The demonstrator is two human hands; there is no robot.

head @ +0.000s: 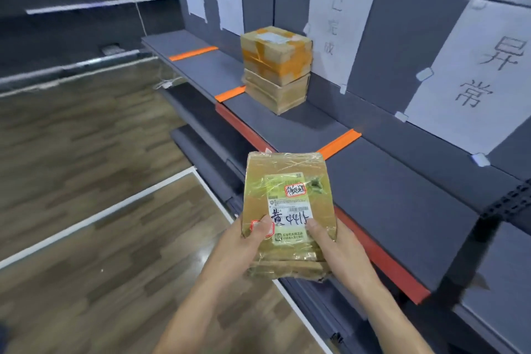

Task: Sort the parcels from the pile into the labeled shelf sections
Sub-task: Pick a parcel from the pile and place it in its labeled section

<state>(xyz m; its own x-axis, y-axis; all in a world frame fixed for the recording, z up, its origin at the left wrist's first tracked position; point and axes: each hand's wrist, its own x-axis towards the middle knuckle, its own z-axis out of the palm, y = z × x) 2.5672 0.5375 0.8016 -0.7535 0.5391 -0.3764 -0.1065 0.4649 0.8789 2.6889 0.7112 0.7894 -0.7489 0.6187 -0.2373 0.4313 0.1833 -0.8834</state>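
Head view: parcel (287, 210), a taped brown box with a white label, sits in both hands just in front of the shelf (388, 204) edge. Left hand (238, 250) grasps its near left corner, thumb on top; right hand (339, 250) grasps the near right corner likewise. Two boxes (275, 66) stacked farther along the shelf, between orange dividers (339, 142). Paper signs (471, 77) on back panel.

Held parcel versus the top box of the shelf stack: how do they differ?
The held parcel is gripped by the left hand and right hand; the top box rests on the lower box. The held parcel has clear tape, the top box orange tape. Both are brown cardboard.
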